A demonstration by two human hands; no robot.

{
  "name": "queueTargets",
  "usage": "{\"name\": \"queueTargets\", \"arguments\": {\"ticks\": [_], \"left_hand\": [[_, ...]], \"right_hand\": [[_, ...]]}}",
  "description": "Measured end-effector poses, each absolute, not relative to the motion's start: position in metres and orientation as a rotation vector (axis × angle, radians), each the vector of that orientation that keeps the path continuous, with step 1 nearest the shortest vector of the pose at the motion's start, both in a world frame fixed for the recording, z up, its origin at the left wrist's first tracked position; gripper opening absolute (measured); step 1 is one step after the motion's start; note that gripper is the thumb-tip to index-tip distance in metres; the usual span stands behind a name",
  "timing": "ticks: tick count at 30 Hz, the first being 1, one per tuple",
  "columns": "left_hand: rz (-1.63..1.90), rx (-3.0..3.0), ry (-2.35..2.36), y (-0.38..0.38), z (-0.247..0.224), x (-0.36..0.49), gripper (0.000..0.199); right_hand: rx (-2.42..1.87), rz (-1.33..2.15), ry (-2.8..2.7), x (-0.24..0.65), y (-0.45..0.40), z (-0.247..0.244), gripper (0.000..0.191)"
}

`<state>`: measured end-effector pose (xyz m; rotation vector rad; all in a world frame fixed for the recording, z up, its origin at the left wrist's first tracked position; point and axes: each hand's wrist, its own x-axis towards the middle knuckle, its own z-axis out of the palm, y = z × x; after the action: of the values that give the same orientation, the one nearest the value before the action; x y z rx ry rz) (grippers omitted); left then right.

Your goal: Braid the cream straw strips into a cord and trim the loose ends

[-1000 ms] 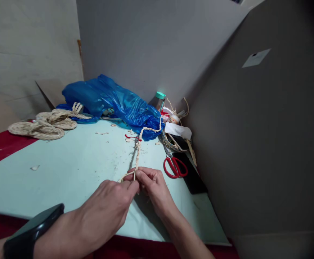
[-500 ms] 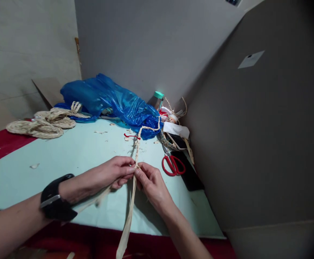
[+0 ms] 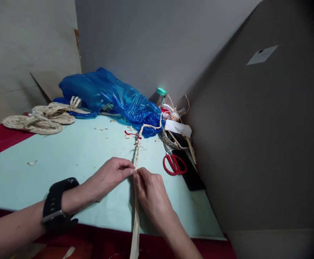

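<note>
A pale braided cord [image 3: 137,154] runs from the blue bag down the middle of the table, with a red string [image 3: 131,134] tied around it. At its near end both hands meet. My left hand [image 3: 116,171] pinches the braid from the left, thumb and forefinger closed. From the right, my right hand [image 3: 151,187] is closed on the same spot, its fingertips partly hidden. Below them a loose flat strand [image 3: 135,226] of dry fibre hangs past the table's front edge. A black watch [image 3: 58,203] is on my left wrist.
Red-handled scissors [image 3: 174,163] lie on a black phone-like slab [image 3: 191,176] at right. Behind are a blue plastic bag [image 3: 111,97], a basket [image 3: 170,140] of odds and ends and a green-lidded jar [image 3: 160,94]. Coiled braids [image 3: 35,122] lie left on the pale green sheet [image 3: 73,158].
My right hand has turned more knuckles-up at the braid. The hanging strand has swung to the right, and the strand near my left wrist has mostly gone from sight.
</note>
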<state>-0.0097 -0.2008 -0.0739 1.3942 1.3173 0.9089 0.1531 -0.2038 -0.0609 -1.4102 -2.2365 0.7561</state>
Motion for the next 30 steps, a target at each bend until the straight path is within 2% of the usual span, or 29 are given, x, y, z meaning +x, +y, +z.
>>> {"name": "queueTargets", "arguments": {"ticks": [6, 9, 13, 21, 24, 26, 28, 30], "left_hand": [[0.9, 1.368, 1.438, -0.203, -0.073, -0.008, 0.024], [0.891, 1.339, 1.462, -0.204, -0.071, -0.007, 0.024], [0.896, 1.288, 1.432, -0.204, -0.071, -0.006, 0.025], [0.929, 1.157, 1.308, -0.208, -0.069, -0.007, 0.028], [0.956, 1.1, 1.249, -0.211, -0.067, -0.007, 0.03], [0.979, 1.065, 1.226, -0.211, -0.066, -0.008, 0.027], [0.996, 1.04, 1.21, -0.211, -0.066, -0.009, 0.025], [1.004, 1.024, 1.19, -0.211, -0.067, -0.009, 0.025]], "right_hand": [[-1.444, 0.535, -2.351, 0.158, -0.21, -0.067, 0.025], [-1.414, 0.305, -2.375, 0.163, -0.214, -0.07, 0.021], [-1.305, -0.002, -2.325, 0.162, -0.225, -0.074, 0.02], [-1.114, -0.327, -2.339, 0.137, -0.231, -0.079, 0.015], [-1.06, -0.469, -2.437, 0.132, -0.231, -0.082, 0.018], [-1.023, -0.38, -2.52, 0.135, -0.233, -0.077, 0.017], [-1.034, -0.074, -2.549, 0.144, -0.235, -0.067, 0.011], [-1.125, 0.202, -2.38, 0.155, -0.233, -0.055, 0.02]]}}
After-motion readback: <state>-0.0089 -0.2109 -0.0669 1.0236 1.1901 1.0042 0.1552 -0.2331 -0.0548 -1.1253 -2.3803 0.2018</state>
